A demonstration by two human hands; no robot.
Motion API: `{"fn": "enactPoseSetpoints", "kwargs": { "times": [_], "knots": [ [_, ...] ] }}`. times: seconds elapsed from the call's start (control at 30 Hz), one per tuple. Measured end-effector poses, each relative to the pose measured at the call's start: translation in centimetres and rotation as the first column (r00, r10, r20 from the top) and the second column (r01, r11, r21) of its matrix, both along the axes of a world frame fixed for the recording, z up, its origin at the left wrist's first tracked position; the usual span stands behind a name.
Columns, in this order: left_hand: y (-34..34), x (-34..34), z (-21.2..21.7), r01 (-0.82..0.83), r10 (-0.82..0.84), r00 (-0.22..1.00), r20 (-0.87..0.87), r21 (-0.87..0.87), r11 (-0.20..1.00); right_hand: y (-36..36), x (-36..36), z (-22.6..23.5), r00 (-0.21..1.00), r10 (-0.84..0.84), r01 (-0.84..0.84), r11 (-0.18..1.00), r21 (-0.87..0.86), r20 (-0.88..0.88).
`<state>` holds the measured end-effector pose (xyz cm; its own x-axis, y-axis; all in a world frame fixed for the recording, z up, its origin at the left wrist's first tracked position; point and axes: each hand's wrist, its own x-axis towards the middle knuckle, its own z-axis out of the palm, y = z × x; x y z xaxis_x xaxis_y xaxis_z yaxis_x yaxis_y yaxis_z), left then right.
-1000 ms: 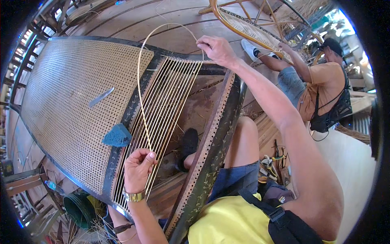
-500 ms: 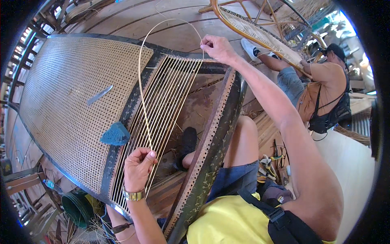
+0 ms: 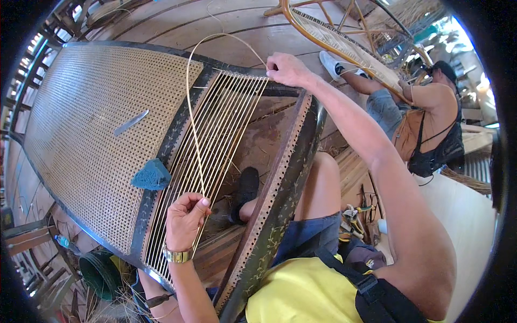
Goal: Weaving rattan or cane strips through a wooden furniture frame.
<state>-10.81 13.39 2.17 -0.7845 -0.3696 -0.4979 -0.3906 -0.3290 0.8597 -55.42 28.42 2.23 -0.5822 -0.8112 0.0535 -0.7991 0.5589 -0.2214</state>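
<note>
A long pale cane strand rises in a loop from my left hand and arcs over to my right hand. Thumb and fingers of the left hand pinch it, above the parallel cane strands strung across the open section of a dark wooden frame. At the frame's far rail, beside the last strung strand, my right hand's fingers are closed on the strand's other part; its tip is hidden. Small holes line the near rail. A blue sponge and a knife-like blade lie by the finished woven cane panel.
At the right a co-worker sits by another curved cane frame. Hand tools lie on the floor beside my leg. A dark green bucket stands at lower left, near loose cane fibres.
My right hand has lowered slightly onto the far rail and turned, its fingertips now bent down. The loop of cane has sunk a little. My left hand keeps its pinch.
</note>
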Motion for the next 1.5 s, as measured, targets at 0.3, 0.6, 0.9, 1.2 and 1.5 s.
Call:
{"fn": "enactPoseSetpoints", "kwargs": {
  "times": [0.3,0.6,0.9,1.2,1.5],
  "knots": [
    [0.3,-0.3,0.3,0.028,-0.028,0.999,0.025,-0.022,0.999,0.1,-0.3,-0.3,0.995,0.061,-0.059,0.998,0.021,-0.079],
    [0.9,-0.4,0.3,0.070,-0.068,0.997,0.040,-0.045,0.997,0.1,0.8,0.4,0.999,0.052,-0.052,0.998,-0.032,0.003],
    [1.1,-1.4,-0.1,0.000,0.006,0.998,0.056,-0.110,0.994,1.3,-0.2,-0.6,0.979,0.117,-0.148,0.972,-0.182,-0.170],
    [-0.4,-8.7,1.7,0.220,-0.185,0.975,0.126,-0.387,0.895,16.1,8.5,-1.5,0.594,0.203,0.765,-0.444,-0.467,0.779],
    [-0.3,-18.7,1.0,0.203,-0.175,0.979,0.106,-0.593,0.779,8.2,19.3,0.9,0.136,0.536,0.968,0.109,-0.228,0.833]
  ]
}}
